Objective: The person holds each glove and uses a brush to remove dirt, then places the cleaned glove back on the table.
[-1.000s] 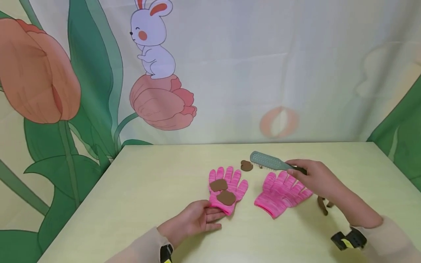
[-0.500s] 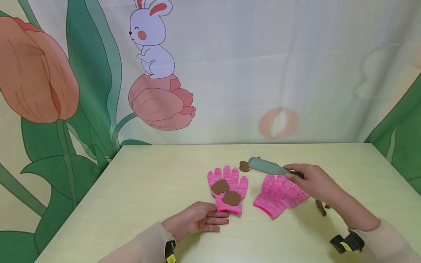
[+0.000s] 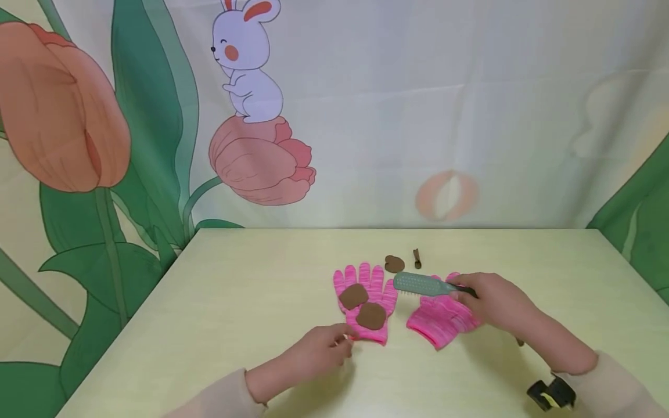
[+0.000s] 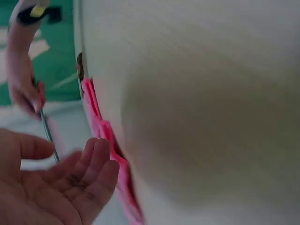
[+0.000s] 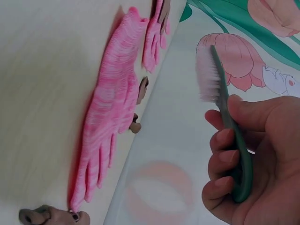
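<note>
My right hand (image 3: 493,299) grips the black handle of a grey-green hairbrush (image 3: 420,284), fingers wrapped round it in the right wrist view. The brush is held level, bristles down, over the space between two pink knitted gloves. My left hand (image 3: 319,351) is at the lower left of the left glove (image 3: 377,335), fingertips right at its cuff. In the left wrist view its fingers are loosely bent, with the thumb apart from them. Two flat brown pieces (image 3: 371,316) lie on that glove. The right glove (image 3: 436,322) lies palm-down, its fingers partly hidden by my right hand.
Behind the gloves lie a flat brown piece (image 3: 394,264) and a small narrow brown piece (image 3: 417,259). More brown bits (image 5: 51,216) lie beyond the right glove's fingertips in the right wrist view. A printed curtain (image 3: 366,116) hangs at the table's back edge.
The hairbrush has come down and nearer, uncovering the small brown piece behind. The left glove has turned more upright, and my left hand's fingers have gone from straight to bent.
</note>
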{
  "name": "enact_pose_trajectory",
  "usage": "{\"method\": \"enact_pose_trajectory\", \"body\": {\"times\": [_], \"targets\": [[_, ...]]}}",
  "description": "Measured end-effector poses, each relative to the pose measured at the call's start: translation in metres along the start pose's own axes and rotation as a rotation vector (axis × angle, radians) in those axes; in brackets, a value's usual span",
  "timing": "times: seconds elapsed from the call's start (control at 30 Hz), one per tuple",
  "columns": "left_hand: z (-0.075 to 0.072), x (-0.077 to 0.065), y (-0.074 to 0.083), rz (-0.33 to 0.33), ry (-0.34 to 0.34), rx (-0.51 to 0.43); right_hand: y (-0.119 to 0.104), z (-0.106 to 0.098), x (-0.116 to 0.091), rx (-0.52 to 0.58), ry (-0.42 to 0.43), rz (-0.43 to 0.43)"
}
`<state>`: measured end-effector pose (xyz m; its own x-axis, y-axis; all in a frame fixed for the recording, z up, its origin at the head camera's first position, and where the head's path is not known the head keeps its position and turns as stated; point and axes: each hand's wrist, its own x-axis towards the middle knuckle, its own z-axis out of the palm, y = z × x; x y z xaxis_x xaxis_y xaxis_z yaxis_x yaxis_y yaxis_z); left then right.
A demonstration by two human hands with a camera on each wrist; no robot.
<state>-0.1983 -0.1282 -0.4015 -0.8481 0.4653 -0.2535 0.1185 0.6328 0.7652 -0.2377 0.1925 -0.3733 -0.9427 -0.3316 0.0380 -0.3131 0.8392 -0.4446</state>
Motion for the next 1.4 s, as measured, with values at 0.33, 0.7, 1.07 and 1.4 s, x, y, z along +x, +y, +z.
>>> {"method": "enact_pose_trajectory", "body": {"times": [0.33, 0.7, 1.07, 1.4], "targets": [[0.050, 0.038, 0.050, 0.387, -0.056, 0.928, -0.014, -0.005, 0.006, -0.006, 0.072, -0.043], [0.067, 0.052, 0.050, 0.296, -0.098, 1.033, -0.016, 0.001, 0.014, -0.020, 0.044, -0.041], [0.090, 0.043, 0.066, 0.276, -0.150, 1.050, -0.024, 0.001, 0.022, -0.050, 0.036, -0.090], [0.083, 0.046, 0.059, 0.328, -0.170, 1.007, -0.032, 0.005, 0.025, -0.078, 0.002, -0.089]]}}
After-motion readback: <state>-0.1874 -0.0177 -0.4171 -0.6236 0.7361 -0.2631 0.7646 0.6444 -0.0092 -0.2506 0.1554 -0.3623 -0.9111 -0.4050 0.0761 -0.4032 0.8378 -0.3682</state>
